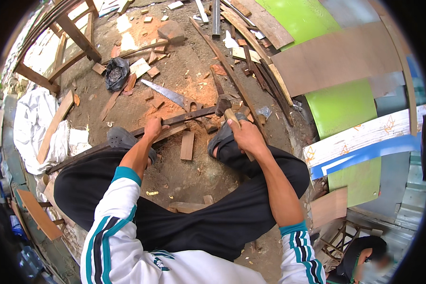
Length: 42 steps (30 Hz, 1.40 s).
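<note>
My left hand (pixel 154 129) is closed around a long dark wooden strip (pixel 190 115), which slants across in front of my feet. In my right hand (pixel 247 136) is a hammer (pixel 230 115), gripped by its pale wooden handle. Its dark head is at the strip's right end; whether the two touch, I cannot tell. Just beyond the strip lies a handsaw (pixel 168 93), its blade pointing to the far left. A short wood block (pixel 187 145) rests on the ground between my dark clogs (pixel 120 137).
Wood scraps and sawdust cover the ground. A shovel (pixel 171 33) and a black plastic bag (pixel 117 73) lie farther off. White sacking (pixel 38 124) is at the left, a wooden frame (pixel 75 35) at the far left. Panels (pixel 338 59) line the right; another person (pixel 364 258) is lower right.
</note>
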{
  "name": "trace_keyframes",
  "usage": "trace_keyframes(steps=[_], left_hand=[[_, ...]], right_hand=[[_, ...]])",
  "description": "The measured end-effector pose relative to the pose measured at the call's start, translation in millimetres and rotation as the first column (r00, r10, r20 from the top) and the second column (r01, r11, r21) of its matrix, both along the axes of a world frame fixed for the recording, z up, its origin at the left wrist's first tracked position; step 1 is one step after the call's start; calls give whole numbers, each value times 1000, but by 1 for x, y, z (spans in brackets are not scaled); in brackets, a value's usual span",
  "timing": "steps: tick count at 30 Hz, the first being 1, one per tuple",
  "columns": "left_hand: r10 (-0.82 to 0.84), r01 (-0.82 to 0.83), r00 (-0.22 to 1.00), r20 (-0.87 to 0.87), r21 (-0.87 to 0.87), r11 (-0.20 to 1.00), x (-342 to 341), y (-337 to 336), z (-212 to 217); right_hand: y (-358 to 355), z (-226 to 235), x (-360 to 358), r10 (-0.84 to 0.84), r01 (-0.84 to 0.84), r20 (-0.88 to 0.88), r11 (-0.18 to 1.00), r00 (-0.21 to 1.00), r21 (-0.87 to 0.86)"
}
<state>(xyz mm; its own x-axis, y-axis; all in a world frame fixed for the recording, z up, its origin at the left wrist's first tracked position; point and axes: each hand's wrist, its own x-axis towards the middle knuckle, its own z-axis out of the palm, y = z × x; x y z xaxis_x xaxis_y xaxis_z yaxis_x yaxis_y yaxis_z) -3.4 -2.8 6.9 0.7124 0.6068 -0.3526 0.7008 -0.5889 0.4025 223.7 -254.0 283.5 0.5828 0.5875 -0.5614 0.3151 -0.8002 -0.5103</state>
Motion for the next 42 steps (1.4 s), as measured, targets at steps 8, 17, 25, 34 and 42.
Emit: trace_keyframes(steps=[8,17,25,34,42], left_hand=[[-207,226,971,-117,171,959,-5,-11,11],[-290,300,953,-82,150,942,-14,-20,-2],[-155,153,988,-9,231,961,-35,-40,-30],[-236,218,918,-319,-91,972,-17,-21,-5],[-314,248,861,-400,-208,946,-16,-13,2]], right_hand=[[-15,-13,15,-6,-1,90,997,996,82],[-20,-34,11,92,-94,119,996,989,10],[-36,-76,-21,62,-61,24,997,998,-51],[-11,-232,-77,-286,235,20,823,958,517],[34,-236,-99,-295,270,-102,940,950,-210]])
